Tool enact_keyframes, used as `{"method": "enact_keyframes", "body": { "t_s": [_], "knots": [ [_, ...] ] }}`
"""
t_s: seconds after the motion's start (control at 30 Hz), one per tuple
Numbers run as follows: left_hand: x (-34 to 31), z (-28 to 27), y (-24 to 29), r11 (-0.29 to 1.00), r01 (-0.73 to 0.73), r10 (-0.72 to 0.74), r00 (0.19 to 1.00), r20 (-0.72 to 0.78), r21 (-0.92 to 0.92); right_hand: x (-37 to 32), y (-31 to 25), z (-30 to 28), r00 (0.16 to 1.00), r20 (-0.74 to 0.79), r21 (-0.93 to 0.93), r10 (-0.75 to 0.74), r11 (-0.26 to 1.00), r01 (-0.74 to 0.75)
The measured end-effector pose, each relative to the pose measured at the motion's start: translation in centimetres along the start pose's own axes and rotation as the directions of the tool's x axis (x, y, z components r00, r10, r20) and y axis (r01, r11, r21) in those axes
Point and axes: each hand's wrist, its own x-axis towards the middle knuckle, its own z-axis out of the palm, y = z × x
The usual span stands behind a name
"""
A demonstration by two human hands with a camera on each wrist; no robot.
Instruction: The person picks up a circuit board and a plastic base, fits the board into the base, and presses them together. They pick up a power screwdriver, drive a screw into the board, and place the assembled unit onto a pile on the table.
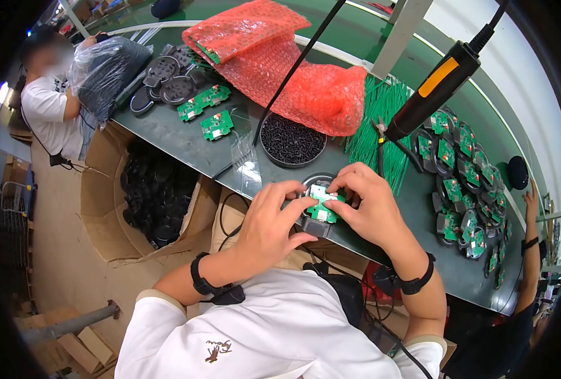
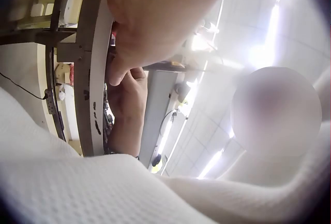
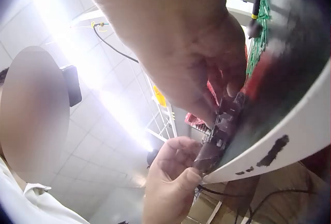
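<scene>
A green circuit board (image 1: 322, 205) lies in a round black housing (image 1: 316, 226) at the table's near edge. The left hand (image 1: 266, 221) grips the housing's left side, its thumb low and a finger on the board. From the right, the right hand (image 1: 370, 205) pinches at the board with thumb and fingers. In the right wrist view the housing (image 3: 221, 131) is seen edge-on between the left hand (image 3: 173, 175) and the right hand (image 3: 207, 63). The left wrist view shows the left hand (image 2: 150, 27) with the right hand (image 2: 126, 100) beyond; the board is hidden there.
A dish of black screws (image 1: 293, 140), loose boards (image 1: 217, 125), red bubble wrap (image 1: 318, 95), green ties (image 1: 375, 151) and cutters (image 1: 380, 142) lie behind. An electric screwdriver (image 1: 433, 88) hangs at right, near many assembled housings (image 1: 470, 170). A carton (image 1: 103, 208) stands left.
</scene>
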Motion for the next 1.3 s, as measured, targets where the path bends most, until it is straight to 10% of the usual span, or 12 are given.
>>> {"method": "enact_keyframes", "body": {
  "t_s": [0.23, 0.5, 1.3],
  "knots": [
    [1.7, -0.3, -1.7, 0.992, -0.126, 0.126, 0.992, -0.014, 0.0, 0.2, 0.9, -0.2, 0.995, -0.001, 0.001, -0.096, 0.995, 0.096],
    [4.0, -0.5, -0.9, 0.969, 0.038, -0.058, 0.996, -0.072, -0.246, 0.3, 0.7, -0.3, 0.983, -0.135, 0.102, -0.124, 0.985, 0.138],
    [4.0, -0.7, -0.6, 0.994, -0.068, 0.059, 0.994, -0.096, -0.091, 0.1, -0.7, 0.0, 0.972, -0.164, -0.004, -0.17, 0.985, 0.171]
  ]
}}
